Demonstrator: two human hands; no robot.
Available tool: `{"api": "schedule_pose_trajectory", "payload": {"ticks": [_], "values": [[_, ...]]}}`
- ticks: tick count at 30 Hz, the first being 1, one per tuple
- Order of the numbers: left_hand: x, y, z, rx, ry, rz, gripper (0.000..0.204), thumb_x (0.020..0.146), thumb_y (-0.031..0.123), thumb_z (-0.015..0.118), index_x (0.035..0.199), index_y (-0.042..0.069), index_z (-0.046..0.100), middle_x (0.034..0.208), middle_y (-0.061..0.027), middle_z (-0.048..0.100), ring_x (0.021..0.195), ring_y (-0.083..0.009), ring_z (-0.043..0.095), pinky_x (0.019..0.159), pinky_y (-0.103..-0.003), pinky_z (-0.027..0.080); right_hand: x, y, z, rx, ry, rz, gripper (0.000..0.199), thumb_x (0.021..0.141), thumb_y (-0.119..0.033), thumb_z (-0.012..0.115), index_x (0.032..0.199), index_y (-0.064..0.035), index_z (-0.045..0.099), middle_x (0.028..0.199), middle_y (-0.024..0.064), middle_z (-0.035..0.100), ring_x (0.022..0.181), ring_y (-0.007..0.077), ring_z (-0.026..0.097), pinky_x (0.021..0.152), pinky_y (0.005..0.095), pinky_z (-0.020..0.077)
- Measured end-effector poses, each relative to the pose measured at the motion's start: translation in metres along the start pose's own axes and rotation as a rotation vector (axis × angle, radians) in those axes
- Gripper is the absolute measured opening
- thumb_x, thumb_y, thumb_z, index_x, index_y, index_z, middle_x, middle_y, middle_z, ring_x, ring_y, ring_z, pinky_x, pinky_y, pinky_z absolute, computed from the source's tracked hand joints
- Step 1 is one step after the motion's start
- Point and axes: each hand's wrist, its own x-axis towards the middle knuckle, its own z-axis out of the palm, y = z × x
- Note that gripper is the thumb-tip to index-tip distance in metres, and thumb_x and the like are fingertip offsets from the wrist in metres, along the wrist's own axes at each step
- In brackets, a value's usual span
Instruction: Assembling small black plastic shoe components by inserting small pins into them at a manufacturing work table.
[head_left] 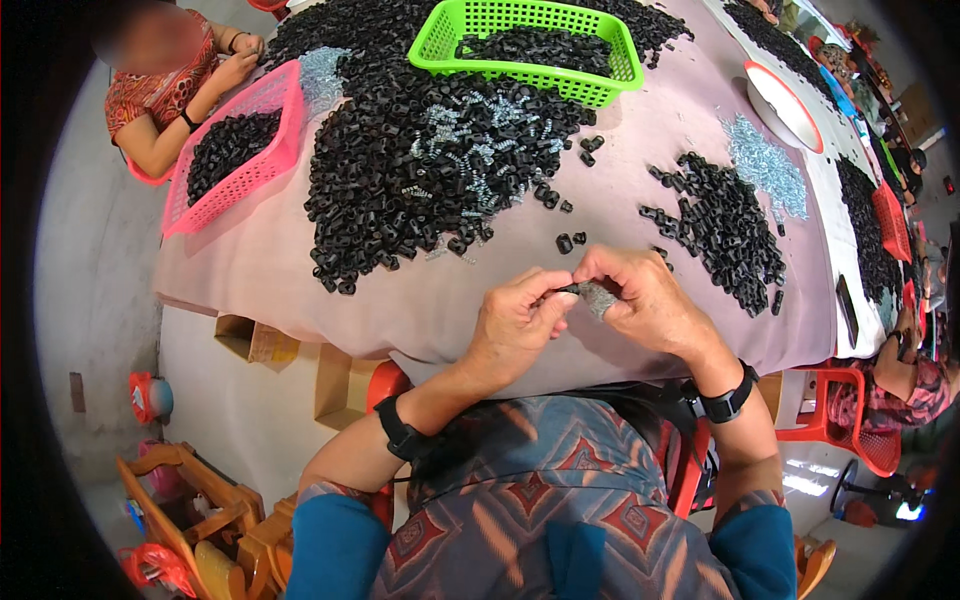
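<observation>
My left hand (518, 318) and my right hand (648, 300) meet over the table's near edge. Pinched between my left thumb and fingertips is a small black plastic part (568, 289); my right fingertips press on its other end. A grey wrap (599, 299) covers my right thumb. Whether a spring sits in the part is hidden by my fingers. Just beyond my hands lie a few loose black parts (565, 243). Farther left spreads a big heap of black parts (370, 190), with silvery coil springs (470, 140) strewn on top.
A green basket (625, 75) of black parts stands at the back, and a pink basket (285, 130) at left, beside a seated person (165, 90). On the right are a smaller black heap (725, 230), a spring pile (765, 165) and a white red-rimmed bowl (780, 105).
</observation>
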Motion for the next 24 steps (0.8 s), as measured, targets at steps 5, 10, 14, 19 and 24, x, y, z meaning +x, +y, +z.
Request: {"api": "schedule_pose_trajectory", "payload": {"ticks": [5,10,14,19,24], "values": [[-0.003,0.0,0.003,0.169,0.058,0.082,0.016,0.087,0.005,0.059,0.102,-0.001,0.061,0.076,-0.0058,0.056,0.06,-0.0114,0.059,0.053,-0.025,0.047,-0.006,0.002,0.009,0.072,0.036,0.065,0.023,0.068,0.005,0.052,0.089,-0.001,0.052,0.07,0.0178,0.055,0.062,0.035,0.054,0.057,0.0378,0.0436],[0.0,0.005,0.004,0.359,0.089,0.199,0.015,0.088,0.001,0.058,0.101,-0.002,0.063,0.078,-0.0027,0.056,0.06,-0.0078,0.056,0.052,-0.022,0.047,-0.004,-0.002,0.009,0.089,0.059,0.152,0.023,0.068,0.006,0.051,0.09,-0.0007,0.051,0.069,0.0179,0.054,0.061,0.0337,0.054,0.057,0.038,0.0434],[0.004,0.004,0.0,0.233,0.022,0.092,0.016,0.088,0.0,0.057,0.103,-0.002,0.062,0.079,-0.0031,0.057,0.062,-0.0084,0.056,0.055,-0.022,0.048,-0.002,-0.001,0.0,0.134,-0.026,0.146,0.013,0.077,0.003,0.052,0.09,-0.0011,0.052,0.068,0.0084,0.056,0.054,0.0159,0.053,0.049,0.0281,0.0447],[0.001,0.01,-0.003,-0.129,-0.097,-0.046,0.019,0.09,0.0,0.055,0.108,-0.002,0.06,0.085,-0.0048,0.057,0.068,-0.0104,0.056,0.062,-0.023,0.05,-0.007,-0.003,-0.009,0.604,-0.072,0.273,0.004,0.088,-0.007,0.056,0.088,-0.0027,0.054,0.073,0.0018,0.059,0.051,0.0062,0.053,0.043,0.0209,0.0453],[0.0,0.013,-0.004,-0.156,-0.161,0.015,0.019,0.089,0.001,0.057,0.107,-0.001,0.061,0.095,-0.0055,0.053,0.079,-0.0104,0.056,0.067,-0.023,0.049,-0.012,0.001,-0.013,0.775,-0.284,0.521,0.013,0.09,-0.019,0.058,0.09,-0.0065,0.055,0.071,0.0023,0.058,0.053,0.0063,0.051,0.045,0.0207,0.0446]]}}
